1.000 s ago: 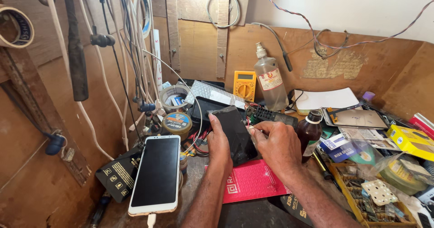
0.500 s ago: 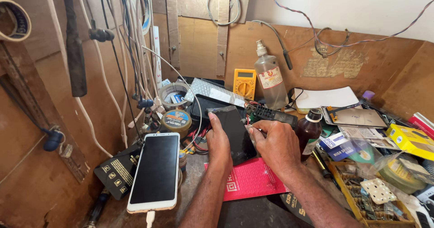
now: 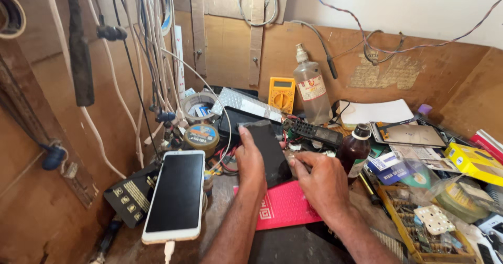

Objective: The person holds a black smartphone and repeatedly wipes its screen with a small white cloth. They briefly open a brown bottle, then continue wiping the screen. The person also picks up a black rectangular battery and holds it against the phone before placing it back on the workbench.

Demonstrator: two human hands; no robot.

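My left hand [image 3: 250,162] grips the left edge of a dark phone panel [image 3: 270,151], tilted up over a red mat [image 3: 285,206]. My right hand [image 3: 322,180] touches the panel's right lower edge with pinched fingertips; whether a small tool sits in them is unclear. A white phone [image 3: 175,196] with a dark screen lies to the left, a cable plugged into its bottom end.
A yellow multimeter [image 3: 282,94], a clear plastic bottle [image 3: 312,88] and a brown bottle [image 3: 354,149] stand behind the hands. Tape rolls [image 3: 201,135], hanging cables [image 3: 152,59], a yellow box [image 3: 474,162] and a parts tray [image 3: 419,227] crowd the wooden bench.
Both hands stay on the dark panel with almost no movement. The view has shifted slightly.
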